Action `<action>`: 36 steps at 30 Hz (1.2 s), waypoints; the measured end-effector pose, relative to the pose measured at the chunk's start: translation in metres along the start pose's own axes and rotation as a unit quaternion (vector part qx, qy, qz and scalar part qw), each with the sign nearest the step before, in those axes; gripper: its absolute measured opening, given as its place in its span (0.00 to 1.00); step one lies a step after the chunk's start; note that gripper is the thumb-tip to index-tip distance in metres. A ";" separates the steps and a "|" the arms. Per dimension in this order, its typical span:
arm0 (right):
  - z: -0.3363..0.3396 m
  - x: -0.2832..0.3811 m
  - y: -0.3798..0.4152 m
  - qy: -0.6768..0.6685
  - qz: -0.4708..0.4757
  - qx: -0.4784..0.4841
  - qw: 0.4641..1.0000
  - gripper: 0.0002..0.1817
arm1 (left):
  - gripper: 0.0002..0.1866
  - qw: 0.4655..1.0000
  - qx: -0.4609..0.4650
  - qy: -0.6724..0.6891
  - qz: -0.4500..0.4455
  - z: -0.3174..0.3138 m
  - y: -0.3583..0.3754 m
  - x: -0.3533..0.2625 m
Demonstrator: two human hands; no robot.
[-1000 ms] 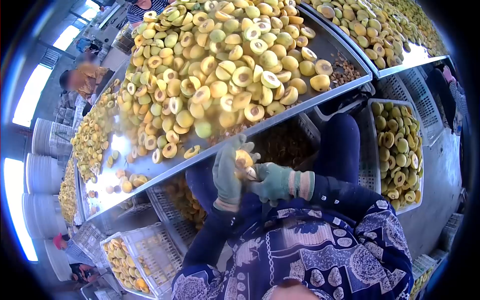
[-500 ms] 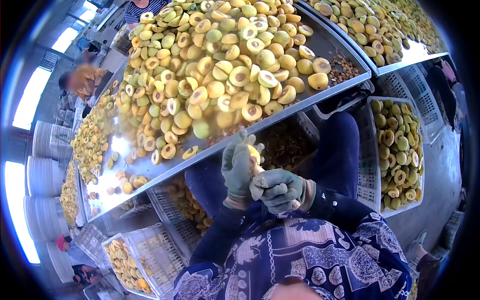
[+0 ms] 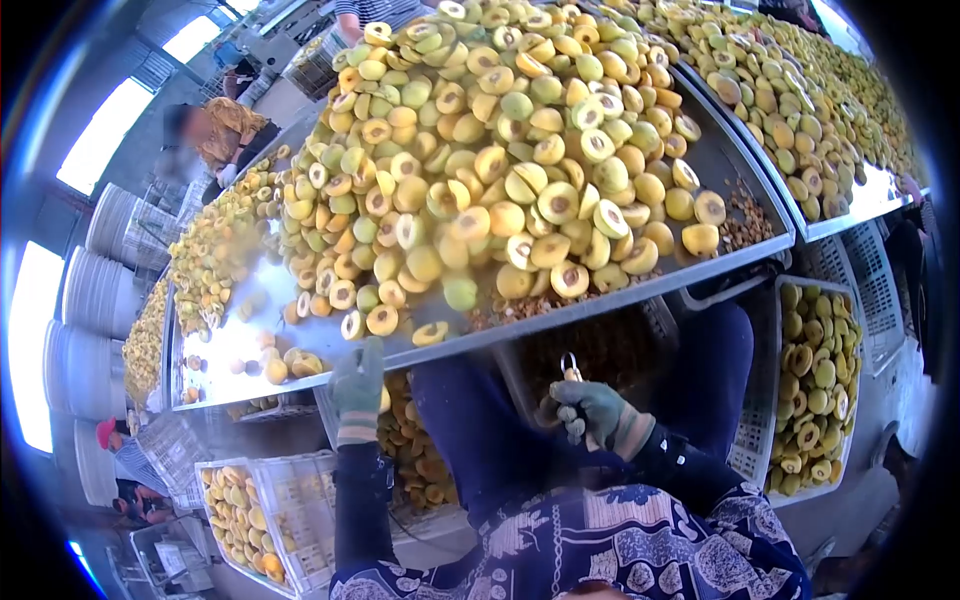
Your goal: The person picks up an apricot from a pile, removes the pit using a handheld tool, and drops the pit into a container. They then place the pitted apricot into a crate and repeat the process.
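My left hand (image 3: 358, 385), in a grey-green glove, is at the table's front edge above a crate of fruit (image 3: 412, 470). A bit of yellow fruit shows beside its fingers, which are partly hidden. My right hand (image 3: 595, 412), gloved too, is closed around a small tool (image 3: 570, 367) with a metal loop at its tip, over a dark crate between my knees. Halved yellow-green fruits (image 3: 470, 190) lie heaped on the metal table (image 3: 640, 290), with brown pits (image 3: 745, 215) at its right corner.
A full fruit crate (image 3: 815, 390) stands on the right, another (image 3: 240, 520) at lower left. A second heaped table (image 3: 800, 110) is at upper right. A person in a yellow-brown top (image 3: 225, 130) works at the far left side. Stacked white containers (image 3: 90, 300) stand at left.
My hands have moved apart. The left went left and down to the crate beside my leg; the right stays low with the tool, now upright. The camera view has shifted.
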State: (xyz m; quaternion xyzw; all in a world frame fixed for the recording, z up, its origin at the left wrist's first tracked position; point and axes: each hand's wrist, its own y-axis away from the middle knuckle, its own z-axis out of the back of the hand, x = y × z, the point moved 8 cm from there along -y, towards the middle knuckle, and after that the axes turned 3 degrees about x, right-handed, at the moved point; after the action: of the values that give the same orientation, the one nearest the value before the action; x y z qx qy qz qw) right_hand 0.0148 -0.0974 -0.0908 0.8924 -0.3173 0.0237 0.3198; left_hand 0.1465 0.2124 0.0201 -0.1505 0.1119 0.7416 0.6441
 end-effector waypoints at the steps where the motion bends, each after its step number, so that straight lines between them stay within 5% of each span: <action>1: -0.005 0.003 0.001 0.015 -0.002 -0.019 1.000 0.11 | 0.23 0.995 0.020 -0.076 -0.054 -0.029 -0.015 0.015; 2: -0.010 0.005 0.004 0.028 -0.002 -0.039 0.999 0.10 | 0.26 0.982 0.039 -0.152 -0.108 -0.060 -0.030 0.030; 4: 0.003 -0.002 -0.010 0.054 0.007 -0.051 0.997 0.08 | 0.34 0.984 0.153 -0.096 0.009 -0.074 -0.039 -0.017; 5: 0.000 0.000 -0.007 0.065 0.016 -0.059 0.996 0.09 | 0.34 0.971 0.218 -0.087 -0.045 -0.094 -0.045 -0.022; 8: 0.007 -0.002 -0.008 0.072 0.038 -0.069 0.994 0.10 | 0.32 0.962 0.272 -0.013 -0.011 -0.118 -0.056 -0.037; 12: -0.012 0.006 0.000 0.085 0.077 -0.052 0.992 0.08 | 0.24 0.985 0.144 0.086 -0.049 -0.100 -0.057 -0.051; 13: -0.017 0.007 0.004 0.109 0.075 -0.061 0.989 0.08 | 0.19 0.969 0.106 0.218 -0.044 -0.100 -0.054 -0.048; 14: -0.024 0.012 0.007 0.135 0.074 -0.070 0.986 0.08 | 0.16 0.916 0.106 0.385 -0.026 -0.125 -0.060 -0.024; 17: -0.055 0.034 0.018 0.239 0.132 -0.067 0.960 0.07 | 0.14 0.867 0.066 0.490 -0.066 -0.083 -0.020 -0.085; 18: -0.064 0.035 0.023 0.271 0.156 -0.063 0.948 0.07 | 0.16 0.781 0.140 0.609 0.003 -0.087 -0.003 -0.101; 20: -0.082 0.043 0.032 0.286 0.181 -0.047 0.940 0.07 | 0.22 0.733 0.160 0.660 -0.051 -0.067 0.023 -0.146; 24: -0.084 0.055 0.033 0.312 0.256 -0.015 0.915 0.07 | 0.30 0.533 0.243 0.810 -0.031 -0.070 0.061 -0.196; 27: -0.091 0.079 0.058 0.460 0.358 -0.063 0.810 0.17 | 0.31 0.557 0.236 0.796 -0.023 -0.065 0.072 -0.217; 31: -0.093 0.087 0.077 0.478 0.388 -0.095 0.782 0.15 | 0.33 0.637 0.226 0.736 -0.034 -0.063 0.080 -0.232; 35: -0.085 0.089 0.077 0.599 0.429 -0.143 0.661 0.22 | 0.30 0.655 0.181 0.733 -0.035 -0.063 0.089 -0.236; 36: -0.084 0.087 0.076 0.607 0.398 -0.136 0.675 0.25 | 0.30 0.650 0.180 0.738 -0.023 -0.064 0.091 -0.238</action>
State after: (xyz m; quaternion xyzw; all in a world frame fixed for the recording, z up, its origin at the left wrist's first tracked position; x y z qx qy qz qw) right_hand 0.0532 -0.1412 0.0398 0.4180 -0.3782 0.6416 0.5202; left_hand 0.0912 -0.0429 0.0454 -0.5314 0.6781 0.3360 0.3806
